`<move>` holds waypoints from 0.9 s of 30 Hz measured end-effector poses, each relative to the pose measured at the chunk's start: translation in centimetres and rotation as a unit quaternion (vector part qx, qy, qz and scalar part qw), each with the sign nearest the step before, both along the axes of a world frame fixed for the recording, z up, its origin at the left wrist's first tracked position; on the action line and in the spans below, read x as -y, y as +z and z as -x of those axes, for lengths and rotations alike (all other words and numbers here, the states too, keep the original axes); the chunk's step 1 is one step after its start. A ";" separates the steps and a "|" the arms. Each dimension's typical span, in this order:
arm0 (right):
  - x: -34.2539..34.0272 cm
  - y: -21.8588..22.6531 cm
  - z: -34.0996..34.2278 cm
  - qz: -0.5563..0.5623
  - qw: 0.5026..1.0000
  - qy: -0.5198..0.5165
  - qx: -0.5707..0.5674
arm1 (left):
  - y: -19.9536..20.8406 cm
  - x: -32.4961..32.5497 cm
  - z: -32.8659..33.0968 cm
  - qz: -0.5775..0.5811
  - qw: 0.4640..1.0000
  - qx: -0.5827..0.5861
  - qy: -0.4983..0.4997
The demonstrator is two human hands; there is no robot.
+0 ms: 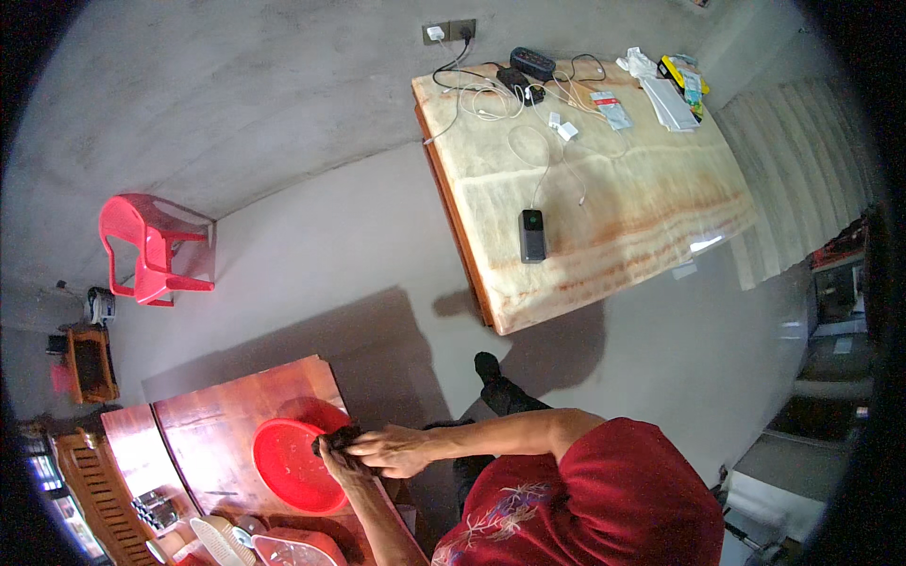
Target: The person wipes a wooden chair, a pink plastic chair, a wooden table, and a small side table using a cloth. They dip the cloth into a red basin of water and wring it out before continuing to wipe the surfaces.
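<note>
Both my hands are together at the right rim of a round red basin [300, 465] on the wooden table [241, 401]. A small, dark, crumpled cloth-like thing [342, 437] is bunched between them, its exact kind too unclear to tell. My left hand [343, 459] is closed around its near side, partly over the basin. From the right, my right hand [394, 451] reaches across and grips the same dark bundle, its fingers pressed against my left hand. The basin's inside looks wet, with pale specks.
Beside the basin sit a pale strainer [219, 540] and a red-rimmed container [297, 547]. A marble-topped table [604, 208] ahead carries a black power bank [532, 236], cables and packets. A red plastic chair [151, 247] stands by the wall at far left.
</note>
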State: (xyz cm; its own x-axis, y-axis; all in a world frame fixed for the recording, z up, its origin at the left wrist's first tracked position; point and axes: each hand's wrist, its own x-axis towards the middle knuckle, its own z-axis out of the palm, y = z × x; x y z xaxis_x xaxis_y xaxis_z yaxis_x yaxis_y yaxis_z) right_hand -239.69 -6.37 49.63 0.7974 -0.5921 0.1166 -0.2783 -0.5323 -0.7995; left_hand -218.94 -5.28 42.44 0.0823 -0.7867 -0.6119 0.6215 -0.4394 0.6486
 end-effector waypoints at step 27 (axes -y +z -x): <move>7.7 -27.1 34.7 -0.180 0.372 -0.901 0.133 | -8.3 17.6 13.8 -0.183 0.966 -0.143 -0.113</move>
